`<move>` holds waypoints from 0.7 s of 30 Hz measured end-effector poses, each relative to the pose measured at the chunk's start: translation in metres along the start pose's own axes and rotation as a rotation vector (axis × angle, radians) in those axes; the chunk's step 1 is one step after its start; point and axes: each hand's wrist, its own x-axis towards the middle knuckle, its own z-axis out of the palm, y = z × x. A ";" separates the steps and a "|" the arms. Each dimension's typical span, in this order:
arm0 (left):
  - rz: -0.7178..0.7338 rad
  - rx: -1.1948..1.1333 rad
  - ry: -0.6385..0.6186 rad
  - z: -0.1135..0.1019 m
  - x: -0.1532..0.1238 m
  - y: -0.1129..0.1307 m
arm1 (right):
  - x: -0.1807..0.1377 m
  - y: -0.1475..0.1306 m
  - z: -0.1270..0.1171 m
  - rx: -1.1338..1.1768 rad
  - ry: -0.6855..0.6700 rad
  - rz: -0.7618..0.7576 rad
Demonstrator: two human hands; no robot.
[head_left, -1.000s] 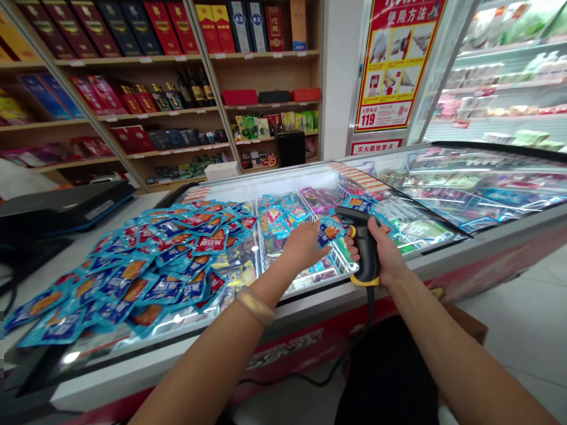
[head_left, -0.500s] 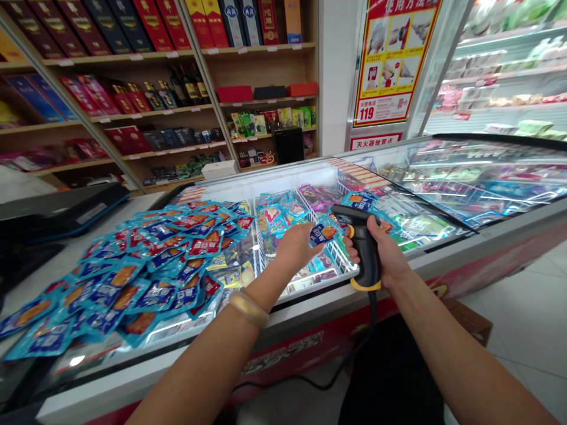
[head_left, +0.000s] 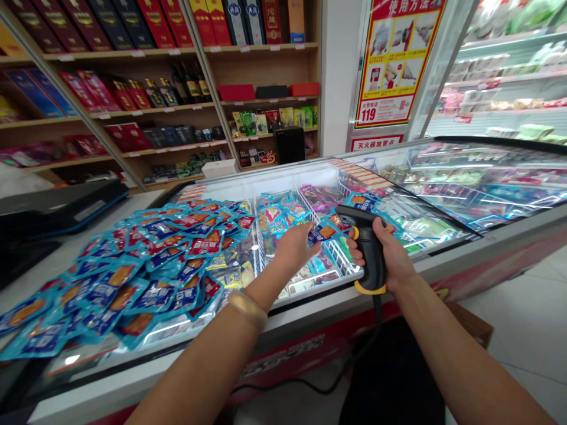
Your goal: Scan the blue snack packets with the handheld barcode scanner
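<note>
My right hand point(head_left: 392, 254) is wrapped round the grip of a black and yellow barcode scanner point(head_left: 371, 254), its head pointing left. A cable runs down from the scanner's base. My left hand point(head_left: 296, 248) is closed on a blue snack packet point(head_left: 322, 232) in front of the scanner's head. Left of my hands, a big heap of blue and red snack packets point(head_left: 155, 260) lies on the freezer's glass top. A few more packets point(head_left: 365, 202) lie on the glass just behind the scanner.
The chest freezer point(head_left: 310, 304) stretches across in front of me, with wire baskets of goods under its glass. A black device point(head_left: 66, 206) sits at the left. Shelves point(head_left: 261, 47) of boxes stand behind. A cardboard box point(head_left: 469, 321) is on the floor at right.
The scanner and my right hand have shifted slightly right and down. The packet in my left hand is tilted flatter. The heap looks the same.
</note>
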 end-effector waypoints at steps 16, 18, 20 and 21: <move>-0.487 -1.279 0.127 0.005 0.008 -0.009 | -0.003 -0.002 0.004 -0.071 0.014 -0.016; -0.476 -1.287 0.139 0.007 0.007 -0.009 | -0.003 -0.001 0.003 -0.054 0.015 -0.007; -0.483 -1.283 0.150 0.008 0.007 -0.007 | -0.002 -0.001 0.002 -0.041 0.014 -0.005; -0.491 -1.280 0.157 0.009 0.007 -0.006 | -0.002 -0.001 0.002 -0.040 0.012 -0.005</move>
